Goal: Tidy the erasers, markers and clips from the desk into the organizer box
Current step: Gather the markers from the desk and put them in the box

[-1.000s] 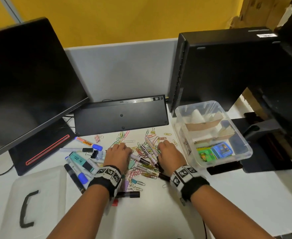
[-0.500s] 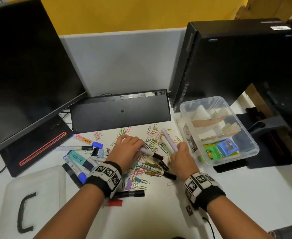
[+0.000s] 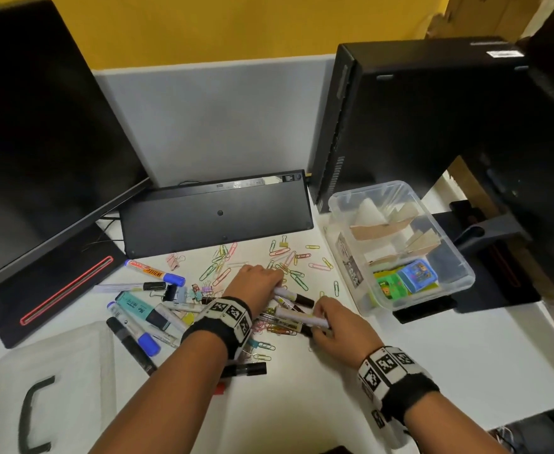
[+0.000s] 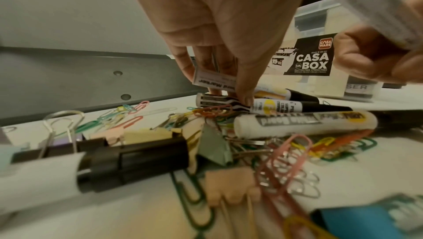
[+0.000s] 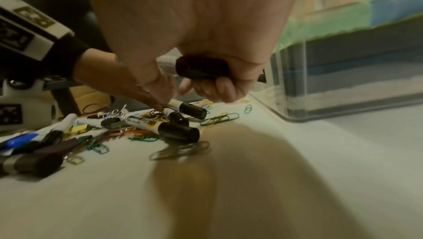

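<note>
A: Where did we stand with the whiteboard markers? Our right hand (image 3: pixel 336 326) had its fingers curled round one whiteboard marker (image 3: pixel 302 317), black cap poking out by the palm in the right wrist view.

B: And our left hand (image 3: pixel 257 279) was down in the pile, fingertips (image 4: pixel 246 98) pinching a second white marker (image 4: pixel 214 81) at its label end. Two more black-capped markers (image 4: pixel 286 106) lay just beside it on the bench (image 3: pixel 334 404), tangled with paper clips (image 3: pixel 297 280).

A: So the step, as we judged it, was gathering markers before carrying them to the organizer box (image 3: pixel 459 273), which sat to our right, near the pile, with colourful erasers (image 3: pixel 406 280) already in its near compartment.

B: Doing it well meant lifting each marker straight up, so that it shed the clips hooked around it. We reckoned a dragged marker would scatter clips further.

A: We also thought it wise to line the barrels up parallel in one fist. Crossed, they'd likely slip.

B: The teal highlighter (image 3: pixel 141 311) and the blue-capped markers (image 3: pixel 156 273) on our left, with the binder clips (image 3: pixel 175 291), still waited on the bench.
</note>
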`<control>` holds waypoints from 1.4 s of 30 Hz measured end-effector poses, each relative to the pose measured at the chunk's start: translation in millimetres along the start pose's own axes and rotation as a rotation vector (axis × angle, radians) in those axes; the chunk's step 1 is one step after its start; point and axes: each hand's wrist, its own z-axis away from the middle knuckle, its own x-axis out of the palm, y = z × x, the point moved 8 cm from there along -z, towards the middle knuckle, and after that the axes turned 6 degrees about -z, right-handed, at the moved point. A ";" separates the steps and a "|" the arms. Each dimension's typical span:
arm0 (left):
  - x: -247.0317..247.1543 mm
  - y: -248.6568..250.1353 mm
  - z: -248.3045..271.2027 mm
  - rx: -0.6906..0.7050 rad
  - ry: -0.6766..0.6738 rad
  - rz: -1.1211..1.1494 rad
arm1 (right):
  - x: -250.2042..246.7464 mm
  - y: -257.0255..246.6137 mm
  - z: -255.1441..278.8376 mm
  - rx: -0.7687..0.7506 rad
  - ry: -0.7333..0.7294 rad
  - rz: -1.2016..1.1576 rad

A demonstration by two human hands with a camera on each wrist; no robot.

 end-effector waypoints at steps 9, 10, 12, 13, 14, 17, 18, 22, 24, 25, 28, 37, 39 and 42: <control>3.2 -6.8 13.6 0.007 -0.019 0.063 | 27.6 -9.8 -12.9 -0.050 -0.095 0.374; 3.1 -8.3 15.4 0.004 -0.012 0.064 | 26.9 -11.5 -12.5 -0.060 -0.088 0.386; 1.1 -13.6 18.9 -0.023 0.017 0.109 | 23.6 -14.7 -11.0 -0.076 -0.079 0.400; -0.4 -17.3 21.6 -0.044 0.038 0.141 | 21.7 -16.5 -10.0 -0.079 -0.081 0.408; -2.7 -21.0 25.0 -0.065 0.060 0.168 | 19.9 -18.0 -8.6 -0.073 -0.095 0.415; -9.4 -35.6 38.1 -0.135 0.133 0.213 | 9.4 -28.1 -0.1 -0.037 -0.148 0.420; -12.2 -41.1 43.9 -0.167 0.160 0.234 | 3.2 -34.5 4.3 -0.033 -0.163 0.409; -25.4 -58.9 68.9 -0.295 0.237 0.340 | -43.8 -63.1 22.8 -0.083 -0.138 0.299; -28.6 -64.5 79.5 -0.343 0.257 0.392 | -78.7 -69.7 26.9 -0.106 -0.083 0.300; -29.5 -66.2 83.8 -0.360 0.269 0.406 | -98.7 -70.9 26.8 -0.113 -0.032 0.331; -26.8 -65.9 94.6 -0.389 0.293 0.445 | -161.2 -63.9 19.5 -0.065 0.177 0.463; -13.2 -53.5 111.4 -0.393 0.310 0.480 | -224.8 2.0 0.7 0.347 0.166 0.804; -13.4 -54.6 111.7 -0.397 0.311 0.484 | -221.0 6.5 -8.7 0.350 0.114 0.844; -15.4 -54.0 111.2 -0.404 0.301 0.477 | -207.8 17.5 -28.7 0.365 0.023 0.849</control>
